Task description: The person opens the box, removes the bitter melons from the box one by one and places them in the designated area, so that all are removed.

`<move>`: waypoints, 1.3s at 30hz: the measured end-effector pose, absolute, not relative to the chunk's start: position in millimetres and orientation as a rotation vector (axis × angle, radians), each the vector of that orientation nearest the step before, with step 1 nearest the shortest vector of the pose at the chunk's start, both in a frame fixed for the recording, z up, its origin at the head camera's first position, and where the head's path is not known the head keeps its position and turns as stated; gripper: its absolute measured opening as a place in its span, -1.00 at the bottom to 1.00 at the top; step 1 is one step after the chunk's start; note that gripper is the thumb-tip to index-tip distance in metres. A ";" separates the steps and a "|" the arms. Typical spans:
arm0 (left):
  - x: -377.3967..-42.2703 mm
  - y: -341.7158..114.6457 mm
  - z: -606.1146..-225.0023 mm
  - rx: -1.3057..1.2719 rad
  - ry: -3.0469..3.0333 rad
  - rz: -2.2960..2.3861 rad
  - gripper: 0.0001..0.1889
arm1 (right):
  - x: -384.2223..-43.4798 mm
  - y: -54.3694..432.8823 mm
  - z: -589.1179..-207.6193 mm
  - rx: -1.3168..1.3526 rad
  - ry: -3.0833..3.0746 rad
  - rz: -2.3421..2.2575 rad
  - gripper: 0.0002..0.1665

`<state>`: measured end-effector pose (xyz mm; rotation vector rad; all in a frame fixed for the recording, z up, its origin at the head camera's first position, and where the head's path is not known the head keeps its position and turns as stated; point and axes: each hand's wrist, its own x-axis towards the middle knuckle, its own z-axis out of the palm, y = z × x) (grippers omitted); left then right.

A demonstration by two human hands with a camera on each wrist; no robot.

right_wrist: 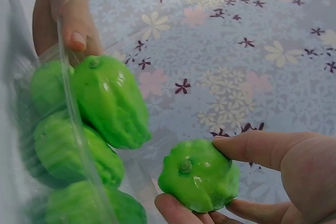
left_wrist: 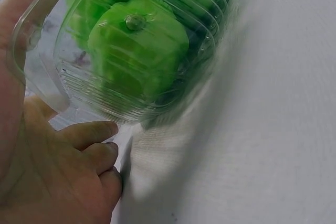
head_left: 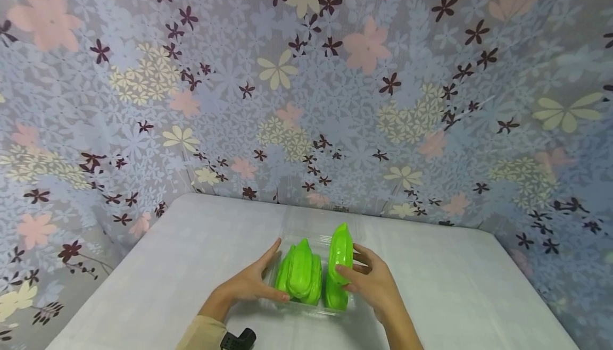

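Note:
A clear plastic container [left_wrist: 121, 111] with a ridged wall sits on the white table. My left hand [head_left: 251, 282] holds its left side, thumb along the near edge and fingers spread toward the back. Inside, several bright green, ridged, tapered gourds lie close together, one gourd [head_left: 300, 267] on top of others at the left. My right hand [head_left: 375, 281] pinches another green gourd [right_wrist: 199, 177] between thumb and fingers. In the head view this gourd is over the container's right part, partly covering a gourd [head_left: 337, 296] lying there. The right wrist view shows its stem end.
The white tabletop [head_left: 201, 238] extends around the container on both sides. Behind it hangs a floral curtain-like cloth [head_left: 335, 126] that also wraps the left and right sides. A black strap device [head_left: 238, 339] is on the left wrist.

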<state>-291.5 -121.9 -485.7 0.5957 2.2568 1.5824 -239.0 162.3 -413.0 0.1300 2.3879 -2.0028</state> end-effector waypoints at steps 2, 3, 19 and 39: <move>-292.0 -121.6 -485.8 0.602 2.255 1.580 0.38 | -238.9 166.8 -412.3 0.128 2.394 -2.002 -0.09; -292.0 -121.4 -485.8 0.602 2.252 1.579 0.38 | -239.0 169.0 -411.7 0.128 2.398 -2.000 -0.08; -277.0 -132.5 -487.1 0.540 2.254 1.617 0.35 | -246.7 199.9 -406.4 0.193 2.446 -1.964 -0.08; -285.6 -123.1 -487.2 0.582 2.218 1.605 0.35 | -241.9 279.5 -411.8 0.540 2.526 -1.800 -0.04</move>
